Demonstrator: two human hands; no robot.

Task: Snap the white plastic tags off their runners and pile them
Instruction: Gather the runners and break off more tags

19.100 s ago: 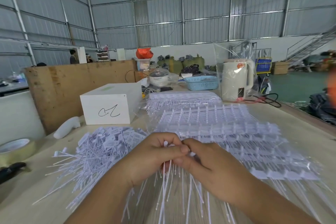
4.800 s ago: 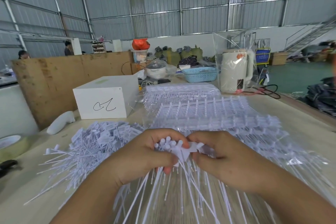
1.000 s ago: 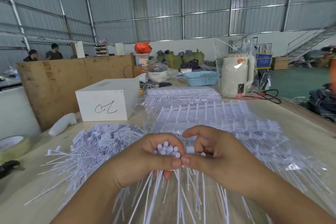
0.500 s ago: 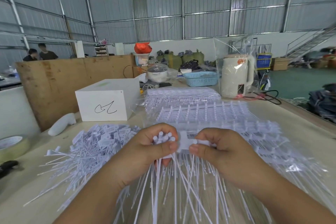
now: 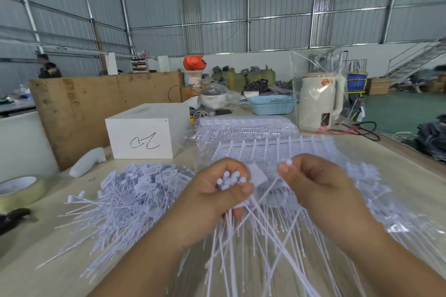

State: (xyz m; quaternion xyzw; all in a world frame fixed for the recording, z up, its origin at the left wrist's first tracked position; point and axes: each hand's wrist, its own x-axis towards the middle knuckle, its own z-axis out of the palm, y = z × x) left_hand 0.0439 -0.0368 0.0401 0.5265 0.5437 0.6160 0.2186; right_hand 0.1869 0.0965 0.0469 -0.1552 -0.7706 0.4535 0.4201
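Left hand: the left hand point(image 5: 218, 196) has its grip clenched round a bundle of thin white plastic tags point(image 5: 230, 182), heads up, tails fanning down toward the person.
Right hand: just right of that bundle, the right hand point(image 5: 313, 182) pinches one white tag point(image 5: 287, 163) at its head.
Done: left of the bundle, a loose pile of snapped-off white tags point(image 5: 130, 195) lies on the pale worktop point(image 5: 395, 164).
Left: beyond the bundle, stacked white runner sheets point(image 5: 270, 146) look uncut; I judge much work remains.
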